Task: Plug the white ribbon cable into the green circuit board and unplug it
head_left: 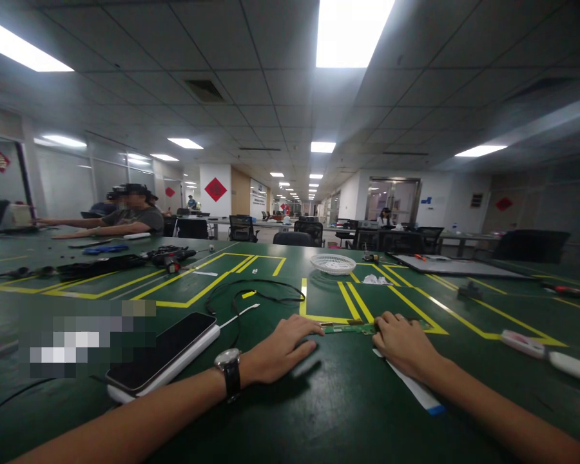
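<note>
A narrow green circuit board (350, 329) lies flat on the green table, spanning the gap between my two hands. My left hand (287, 345) is stretched out palm down, thumb apart from the fingers, with its fingertips at the board's left end. Curled fingers of my right hand (401, 341) close over the board's right part and hide some of it; a bit of green shows beyond the knuckles. Beneath the right wrist is a white strip (413, 383) with a blue end.
Left of my arm, a phone (162, 351) rests on a white block with a cable (256, 293) beyond it. A white basket (333, 263) and crumpled tissue (376, 280) stand farther back. Yellow tape marks the table. Tools (169, 256) lie at left; a person (133, 216) sits there.
</note>
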A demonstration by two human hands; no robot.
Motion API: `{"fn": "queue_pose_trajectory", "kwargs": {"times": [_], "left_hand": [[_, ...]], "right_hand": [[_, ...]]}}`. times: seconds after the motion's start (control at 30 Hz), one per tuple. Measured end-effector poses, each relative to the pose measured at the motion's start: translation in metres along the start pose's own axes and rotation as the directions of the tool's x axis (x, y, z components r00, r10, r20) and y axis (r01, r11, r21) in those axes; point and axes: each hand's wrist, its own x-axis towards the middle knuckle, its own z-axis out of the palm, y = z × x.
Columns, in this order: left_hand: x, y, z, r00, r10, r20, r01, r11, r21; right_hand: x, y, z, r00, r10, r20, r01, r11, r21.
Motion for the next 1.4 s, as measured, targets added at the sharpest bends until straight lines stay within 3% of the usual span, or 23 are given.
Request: {"fn": "queue_pose_trajectory", "kwargs": {"times": [0.33, 0.43, 0.57, 0.73, 0.83, 0.9, 0.97, 1.03, 1.13, 1.2, 1.27, 1.33, 1.4], "left_hand": [[0.0, 0.001, -0.001, 1.0, -0.003, 0.005, 0.004, 0.999, -0.038], [0.002, -0.005, -0.003, 0.988, -0.127, -0.092, 0.11, 0.978, -0.176], [0.009, -0.016, -0.005, 0.921, -0.32, -0.223, 0.229, 0.907, -0.354], [0.012, -0.02, -0.006, 0.899, -0.356, -0.256, 0.244, 0.89, -0.384], [0.009, -0.016, -0.004, 0.917, -0.305, -0.256, 0.221, 0.924, -0.311], [0.006, -0.011, -0.001, 0.956, -0.2, -0.213, 0.158, 0.967, -0.2], [0.003, -0.006, 0.002, 0.995, -0.041, -0.096, 0.035, 0.997, -0.062], [0.002, -0.003, 0.004, 0.995, 0.089, 0.048, -0.091, 0.995, 0.042], [0.002, 0.001, 0.004, 0.977, 0.14, 0.159, -0.16, 0.98, 0.12], [0.003, 0.001, 0.003, 0.97, 0.141, 0.2, -0.171, 0.975, 0.142], [0.003, 0.002, 0.001, 0.959, 0.154, 0.239, -0.194, 0.969, 0.154], [0.003, 0.002, 0.0, 0.952, 0.162, 0.258, -0.209, 0.964, 0.166], [0.003, 0.001, 0.0, 0.953, 0.164, 0.255, -0.213, 0.961, 0.179]], "right_hand": [[-0.005, 0.006, -0.001, 0.999, -0.022, 0.024, 0.02, 0.997, 0.081], [-0.003, 0.015, 0.002, 0.998, -0.052, 0.034, 0.047, 0.989, 0.142], [-0.001, 0.022, 0.003, 0.995, -0.084, 0.059, 0.07, 0.975, 0.211], [-0.002, 0.01, -0.004, 0.964, -0.252, 0.078, 0.203, 0.897, 0.392], [-0.005, -0.003, -0.004, 0.937, -0.344, 0.059, 0.281, 0.845, 0.456], [-0.01, -0.013, -0.001, 0.93, -0.365, 0.05, 0.302, 0.833, 0.463], [-0.015, -0.022, 0.0, 0.92, -0.392, 0.026, 0.334, 0.816, 0.472], [-0.018, -0.028, -0.002, 0.903, -0.429, -0.004, 0.379, 0.793, 0.478], [-0.014, -0.024, -0.005, 0.908, -0.417, -0.048, 0.396, 0.814, 0.425], [-0.006, -0.008, -0.002, 0.944, -0.317, -0.095, 0.33, 0.889, 0.318], [0.002, 0.015, 0.007, 0.978, -0.159, -0.133, 0.183, 0.964, 0.193], [0.007, 0.037, 0.019, 0.996, -0.027, -0.083, 0.038, 0.99, 0.136], [0.009, 0.05, 0.03, 0.999, -0.013, -0.042, 0.02, 0.986, 0.164]]}}
